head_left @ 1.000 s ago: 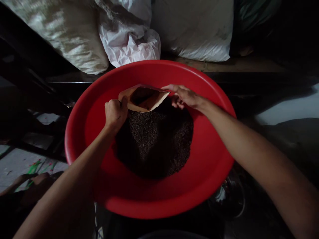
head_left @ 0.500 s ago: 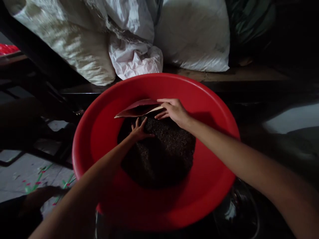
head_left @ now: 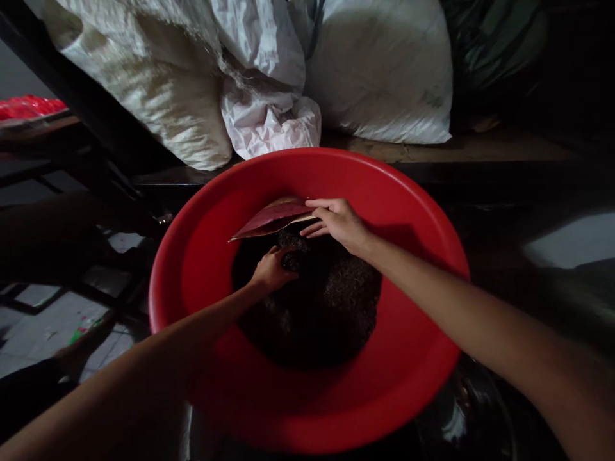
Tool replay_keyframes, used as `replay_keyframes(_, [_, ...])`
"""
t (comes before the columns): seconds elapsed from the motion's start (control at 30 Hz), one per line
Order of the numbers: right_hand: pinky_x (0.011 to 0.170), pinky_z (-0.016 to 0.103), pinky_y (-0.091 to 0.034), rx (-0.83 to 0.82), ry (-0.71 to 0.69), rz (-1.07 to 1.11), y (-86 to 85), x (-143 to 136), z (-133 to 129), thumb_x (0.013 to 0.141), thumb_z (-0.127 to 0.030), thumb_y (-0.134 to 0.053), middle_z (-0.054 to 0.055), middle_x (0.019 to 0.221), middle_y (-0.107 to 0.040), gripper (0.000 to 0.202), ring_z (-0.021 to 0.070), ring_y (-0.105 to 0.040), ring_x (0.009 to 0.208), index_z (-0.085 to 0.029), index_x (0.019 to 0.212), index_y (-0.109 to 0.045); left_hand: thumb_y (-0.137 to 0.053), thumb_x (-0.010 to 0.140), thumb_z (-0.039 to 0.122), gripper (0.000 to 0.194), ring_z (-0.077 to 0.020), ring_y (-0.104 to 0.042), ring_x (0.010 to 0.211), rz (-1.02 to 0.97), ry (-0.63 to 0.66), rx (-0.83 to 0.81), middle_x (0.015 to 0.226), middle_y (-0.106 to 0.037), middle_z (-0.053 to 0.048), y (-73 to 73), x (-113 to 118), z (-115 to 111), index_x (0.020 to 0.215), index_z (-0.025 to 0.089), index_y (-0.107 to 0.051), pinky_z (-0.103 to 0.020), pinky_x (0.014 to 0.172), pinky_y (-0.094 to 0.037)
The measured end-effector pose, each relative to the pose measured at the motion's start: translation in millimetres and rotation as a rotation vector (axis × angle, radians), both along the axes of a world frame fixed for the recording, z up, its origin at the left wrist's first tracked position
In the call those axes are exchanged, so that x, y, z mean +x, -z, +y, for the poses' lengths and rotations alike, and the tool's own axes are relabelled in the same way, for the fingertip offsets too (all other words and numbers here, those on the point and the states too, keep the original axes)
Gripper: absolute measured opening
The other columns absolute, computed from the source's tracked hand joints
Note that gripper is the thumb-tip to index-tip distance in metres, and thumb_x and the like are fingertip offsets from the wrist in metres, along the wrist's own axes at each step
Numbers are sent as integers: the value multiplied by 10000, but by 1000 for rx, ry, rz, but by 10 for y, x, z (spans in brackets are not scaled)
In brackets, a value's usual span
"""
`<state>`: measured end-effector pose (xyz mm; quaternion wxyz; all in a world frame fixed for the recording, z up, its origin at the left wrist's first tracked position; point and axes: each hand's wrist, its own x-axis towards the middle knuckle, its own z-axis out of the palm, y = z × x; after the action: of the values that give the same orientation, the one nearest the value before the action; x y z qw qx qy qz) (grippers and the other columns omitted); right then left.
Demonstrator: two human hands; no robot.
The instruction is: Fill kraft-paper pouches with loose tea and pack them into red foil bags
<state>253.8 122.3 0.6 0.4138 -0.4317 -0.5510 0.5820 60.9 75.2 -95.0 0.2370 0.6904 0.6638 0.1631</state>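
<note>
A wide red basin (head_left: 413, 307) holds a heap of dark, loose, dried-leaf-like material (head_left: 353, 288). In it, my left hand (head_left: 273, 269) curls around a clump of this material, thumb towards me. Just beyond that hand, a dull-red bag (head_left: 273, 216) with a pale inner edge lies tilted, its mouth facing the heap. My right hand (head_left: 339, 224) pinches the right end of the bag's mouth between thumb and fingers. Whatever is inside the bag is hidden in shadow.
Large white sacks (head_left: 379, 70) stand on a wooden ledge (head_left: 485, 150) behind the basin. At left are a dark metal frame (head_left: 96, 83) and red items (head_left: 31, 107) on a table. Another person's leg (head_left: 86, 339) shows at lower left.
My left hand has gone from spread fingers on the heap to curled around a clump. The bag's mouth has tipped down towards it, my right hand still on its edge. The view has shifted slightly.
</note>
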Motion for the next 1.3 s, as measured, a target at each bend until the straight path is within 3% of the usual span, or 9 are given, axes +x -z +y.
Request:
replay_keyframes(0.1, [674, 274, -665, 8, 7, -11, -9, 31, 29, 955, -87, -441, 211, 1221, -714, 531, 142, -762, 676, 1, 1468, -544, -830, 692, 292, 671, -281, -680, 1160, -105, 25, 16, 1246, -686, -40, -255, -28, -129, 1341, 288, -658, -392, 1044, -558])
replay_keyframes(0.27, [630, 258, -655, -20, 17, -78, -5, 60, 65, 928, -62, -454, 183, 1136, -736, 480, 145, -755, 671, -28, 1372, -632, -855, 603, 359, 671, -247, -707, 915, -545, -63, -38, 1012, -731, -21, -691, -71, -347, 1234, 249, -654, -386, 832, -611])
replay_keyframes(0.47, [607, 241, -650, 38, -19, -125, 16, 62, 66, 946, -89, -462, 139, 1189, -718, 365, 115, -732, 629, -91, 1198, -726, -891, 600, 363, 533, -264, -703, 1001, -516, 17, 129, 1102, -733, -32, -1088, -108, -624, 1092, 274, -705, -397, 889, -604])
replay_keyframes(0.57, [551, 248, -621, 37, -48, -165, 31, 53, 71, 945, -109, -493, 119, 1156, -728, 375, 119, -716, 592, -114, 1248, -714, -892, 632, 382, 545, -285, -704, 1050, -459, 58, 212, 1127, -733, -40, -1222, -125, -612, 1136, 284, -708, -416, 946, -596])
replay_keyframes(0.67, [614, 270, -625, 82, -57, -239, 68, 51, 92, 929, -123, -547, 103, 1122, -758, 438, 158, -741, 701, -138, 1346, -681, -849, 692, 373, 570, -308, -670, 1172, -357, 173, 310, 1243, -710, -53, -1274, -78, -459, 1233, 280, -697, -457, 1056, -552])
replay_keyframes(0.83, [924, 314, -606, 189, -62, -329, 119, 60, 139, 926, -118, -541, 97, 1188, -770, 386, 210, -733, 1065, -147, 1248, -751, -810, 711, 251, 580, -306, -563, 1370, -115, 386, 397, 1443, -609, -63, -1218, 70, -117, 1278, 250, -688, -471, 1209, -446])
replay_keyframes(1.07, [616, 277, -573, 127, -150, -266, 16, 107, 123, 914, -121, -475, 80, 919, -765, 353, 180, -699, 709, -144, 1121, -761, -796, 747, 265, 558, -330, -590, 1325, 342, 469, 467, 1496, -547, -76, -1222, 85, 140, 1298, 295, -713, -476, 1176, -473])
replay_keyframes(1.2, [585, 244, -518, 234, -126, -428, -16, 144, 142, 890, -120, -524, 74, 833, -738, 235, 159, -665, 665, -131, 989, -737, -742, 752, 263, 536, -348, -634, 1235, 436, 478, 535, 1406, -612, -98, -1244, 31, 255, 1288, 272, -728, -507, 1124, -493])
replay_keyframes(1.3, [570, 253, -545, 170, -170, -370, -14, 150, 141, 887, -103, -496, 47, 720, -706, 297, 174, -684, 629, -136, 1100, -701, -723, 726, 260, 511, -327, -661, 1174, 405, 480, 557, 1291, -680, -100, -1227, -15, 391, 1236, 254, -752, -462, 1076, -518])
